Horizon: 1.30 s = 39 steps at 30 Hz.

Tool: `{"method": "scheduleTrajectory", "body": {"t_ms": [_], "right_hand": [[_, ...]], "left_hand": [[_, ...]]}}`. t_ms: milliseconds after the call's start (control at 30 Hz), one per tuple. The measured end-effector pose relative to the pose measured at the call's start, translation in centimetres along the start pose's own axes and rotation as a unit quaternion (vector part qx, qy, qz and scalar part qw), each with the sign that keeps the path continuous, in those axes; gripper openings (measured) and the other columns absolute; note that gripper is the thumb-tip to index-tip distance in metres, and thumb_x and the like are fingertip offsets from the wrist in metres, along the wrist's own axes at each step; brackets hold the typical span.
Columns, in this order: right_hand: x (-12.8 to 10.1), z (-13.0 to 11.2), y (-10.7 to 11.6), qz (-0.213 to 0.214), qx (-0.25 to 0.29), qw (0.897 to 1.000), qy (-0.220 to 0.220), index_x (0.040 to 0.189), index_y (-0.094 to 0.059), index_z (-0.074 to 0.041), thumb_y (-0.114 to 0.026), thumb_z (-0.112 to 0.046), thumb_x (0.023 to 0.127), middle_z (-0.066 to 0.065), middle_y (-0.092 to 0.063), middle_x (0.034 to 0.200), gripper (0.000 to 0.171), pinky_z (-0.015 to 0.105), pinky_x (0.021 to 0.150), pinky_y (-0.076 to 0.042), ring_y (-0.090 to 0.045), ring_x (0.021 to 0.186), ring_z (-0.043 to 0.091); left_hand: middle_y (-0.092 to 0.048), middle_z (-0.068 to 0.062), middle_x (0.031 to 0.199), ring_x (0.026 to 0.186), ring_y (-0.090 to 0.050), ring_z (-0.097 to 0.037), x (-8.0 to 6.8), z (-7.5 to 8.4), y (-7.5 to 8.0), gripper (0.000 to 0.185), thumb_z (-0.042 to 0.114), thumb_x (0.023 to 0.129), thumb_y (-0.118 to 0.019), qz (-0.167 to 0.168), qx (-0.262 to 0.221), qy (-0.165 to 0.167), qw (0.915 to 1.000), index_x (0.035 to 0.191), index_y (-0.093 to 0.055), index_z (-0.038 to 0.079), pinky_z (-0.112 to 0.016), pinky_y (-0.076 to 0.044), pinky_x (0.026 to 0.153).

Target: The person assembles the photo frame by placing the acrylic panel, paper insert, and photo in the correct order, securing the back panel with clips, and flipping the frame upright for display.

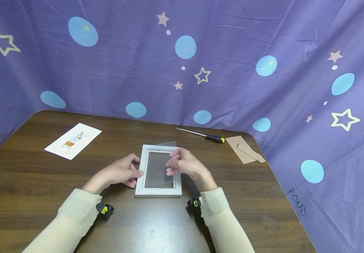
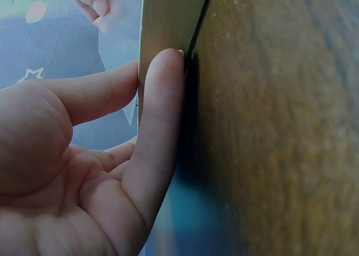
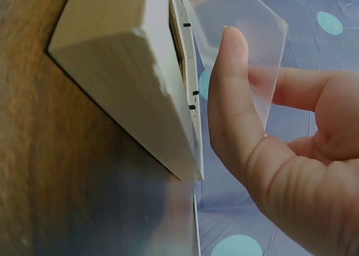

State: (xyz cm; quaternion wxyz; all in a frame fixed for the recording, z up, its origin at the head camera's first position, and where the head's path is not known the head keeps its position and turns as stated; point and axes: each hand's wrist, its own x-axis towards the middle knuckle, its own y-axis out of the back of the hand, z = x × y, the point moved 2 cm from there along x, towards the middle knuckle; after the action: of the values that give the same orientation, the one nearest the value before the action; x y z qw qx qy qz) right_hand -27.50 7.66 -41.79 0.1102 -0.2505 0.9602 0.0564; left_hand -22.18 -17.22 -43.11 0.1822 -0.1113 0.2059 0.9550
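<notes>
A white picture frame (image 1: 158, 191) lies on the table with its recessed side up; small dark tabs show along its inner edge in the right wrist view. My left hand (image 1: 123, 171) holds the frame's left side, thumb on the rim and fingers along the outer edge (image 2: 162, 21). Over the opening, my right hand (image 1: 188, 165) pinches a clear plastic sheet (image 3: 261, 29) between thumb and fingers. That sheet is tilted above the frame, and one corner sticks out past the far rim.
To the left lies a white card (image 1: 74, 140) with a printed deer and plants. A screwdriver (image 1: 205, 135) with a black and yellow handle lies behind the frame. At the right is a brown backing board (image 1: 240, 154) with a stand strip. A purple starry curtain (image 1: 226, 95) borders the table.
</notes>
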Motion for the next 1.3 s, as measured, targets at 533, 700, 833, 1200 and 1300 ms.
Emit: {"method": "scheduleTrajectory", "body": {"t_ms": [533, 700, 833, 1200, 1300], "right_hand": [[0.03, 0.33, -0.52, -0.005, 0.008, 1.000, -0.022, 0.137, -0.037, 0.015, -0.058, 0.013, 0.099, 0.017, -0.062, 0.095, 0.044, 0.038, 0.077, -0.068, -0.072, 0.072, 0.025], [0.02, 0.31, -0.52, -0.011, 0.003, 1.000, -0.023, 0.138, -0.037, 0.015, -0.059, 0.012, 0.099, 0.018, -0.062, 0.096, 0.045, 0.038, 0.079, -0.068, -0.073, 0.074, 0.025], [-0.02, 0.32, -0.49, -0.014, -0.001, 1.000, -0.023, 0.138, -0.037, 0.014, -0.059, 0.011, 0.099, 0.018, -0.062, 0.096, 0.045, 0.038, 0.079, -0.068, -0.073, 0.075, 0.025], [0.02, 0.35, -0.83, -0.009, 0.008, 1.000, -0.029, 0.136, -0.037, 0.013, -0.059, 0.014, 0.098, 0.018, -0.062, 0.095, 0.044, 0.039, 0.078, -0.068, -0.073, 0.072, 0.026], [0.06, 0.41, -0.86, -0.005, 0.008, 0.999, -0.031, 0.137, -0.037, 0.013, -0.059, 0.014, 0.097, 0.018, -0.062, 0.096, 0.045, 0.039, 0.077, -0.068, -0.073, 0.072, 0.026]], "left_hand": [[-0.063, -0.019, 0.098, 0.074, -0.067, -0.022, 0.02, -0.31, 0.01, 0.059, 0.009, 0.102, -0.069, -0.003, -0.008, -0.010, 0.9999, 0.146, -0.035, -0.012, -0.037, -0.067, 0.069], [-0.063, -0.019, 0.098, 0.074, -0.067, -0.022, -0.09, -0.38, 0.10, 0.060, 0.009, 0.102, -0.069, -0.002, -0.002, -0.010, 0.9999, 0.146, -0.034, -0.012, -0.037, -0.067, 0.068], [-0.063, -0.019, 0.098, 0.074, -0.067, -0.022, -0.12, -0.32, 0.07, 0.059, 0.009, 0.102, -0.069, 0.000, -0.002, -0.006, 1.0000, 0.146, -0.035, -0.011, -0.036, -0.067, 0.069], [-0.064, -0.020, 0.099, 0.074, -0.067, -0.022, 0.06, -0.10, 0.12, 0.059, 0.009, 0.102, -0.069, -0.002, -0.003, 0.000, 1.0000, 0.147, -0.035, -0.010, -0.036, -0.067, 0.069], [-0.063, -0.020, 0.099, 0.075, -0.067, -0.022, 0.18, -0.15, 0.18, 0.059, 0.009, 0.103, -0.068, -0.008, -0.007, 0.000, 0.9999, 0.147, -0.034, -0.010, -0.035, -0.067, 0.069]]}}
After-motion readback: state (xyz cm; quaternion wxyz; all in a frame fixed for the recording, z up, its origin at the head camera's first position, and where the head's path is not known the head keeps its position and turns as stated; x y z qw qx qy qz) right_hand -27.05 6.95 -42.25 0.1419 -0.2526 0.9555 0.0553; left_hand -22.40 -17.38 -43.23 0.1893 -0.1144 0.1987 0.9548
